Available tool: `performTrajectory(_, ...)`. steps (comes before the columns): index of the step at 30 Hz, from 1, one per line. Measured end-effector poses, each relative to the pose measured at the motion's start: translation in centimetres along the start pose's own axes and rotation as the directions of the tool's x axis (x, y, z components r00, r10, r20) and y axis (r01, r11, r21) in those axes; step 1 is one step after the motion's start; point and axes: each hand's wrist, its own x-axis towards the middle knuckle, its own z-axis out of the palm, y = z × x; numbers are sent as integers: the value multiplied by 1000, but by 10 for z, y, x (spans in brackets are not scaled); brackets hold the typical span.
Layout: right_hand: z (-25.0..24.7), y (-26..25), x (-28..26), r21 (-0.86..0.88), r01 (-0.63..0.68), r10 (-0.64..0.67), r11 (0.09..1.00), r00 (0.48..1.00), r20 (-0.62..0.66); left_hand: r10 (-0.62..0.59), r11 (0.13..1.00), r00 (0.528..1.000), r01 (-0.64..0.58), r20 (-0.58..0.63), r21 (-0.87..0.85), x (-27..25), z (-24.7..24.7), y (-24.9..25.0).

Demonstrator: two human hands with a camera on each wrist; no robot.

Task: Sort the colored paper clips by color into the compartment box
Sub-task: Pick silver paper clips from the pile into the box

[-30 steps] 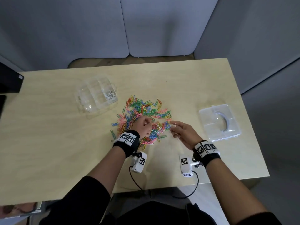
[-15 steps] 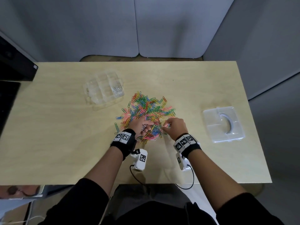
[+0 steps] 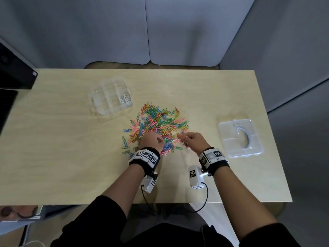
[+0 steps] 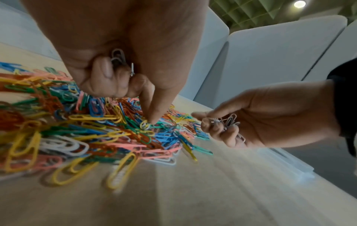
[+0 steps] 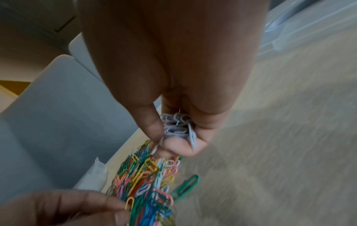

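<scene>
Grey partition panels: they close off the far side of the pale wooden tabletop (image 3: 53, 157) in the head view.
Head view, layout: the heap of paper clips (image 3: 156, 125) lies mid-tabletop; the clear compartment box (image 3: 111, 97) sits beyond it to the left, with white clips (image 3: 125, 99) in one near-right cell; its lid (image 3: 240, 138) lies well apart on the right.
Head view, room: bare wood lies between heap and box, so that path looks clear; the near edge is close behind both wrists.
Left wrist view: the left hand (image 4: 123, 50) curls its fingers round a few white clips, while the index tip touches a clip in the heap.
Right wrist view: the right hand (image 5: 173, 85) pinches a bunch of white clips (image 5: 177, 126) above the heap's near edge.
Risk, spill: both hands look full; I judge that reaching for one more could loosen the bunch and drop clips back.
Risk, tangle: interlocked clips may drag another colour along into the white cell.
</scene>
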Motion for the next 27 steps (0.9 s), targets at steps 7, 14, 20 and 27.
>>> performTrajectory(7,6,-14,-2,-97,23,-26,995,999,-31,246,956,967,-230,-68,182,6,-5,5)
performTrajectory(14,17,-14,7,-629,126,-247,767,963,-109,314,921,949,-314,38,229,15,-1,12)
performTrajectory(20,13,-7,6,-593,148,-256,792,961,-102,312,913,946,-323,86,248,20,1,3)
performTrajectory(27,-4,-1,-1,-468,178,-269,866,953,-137,398,882,914,-405,81,238,25,-2,-1)
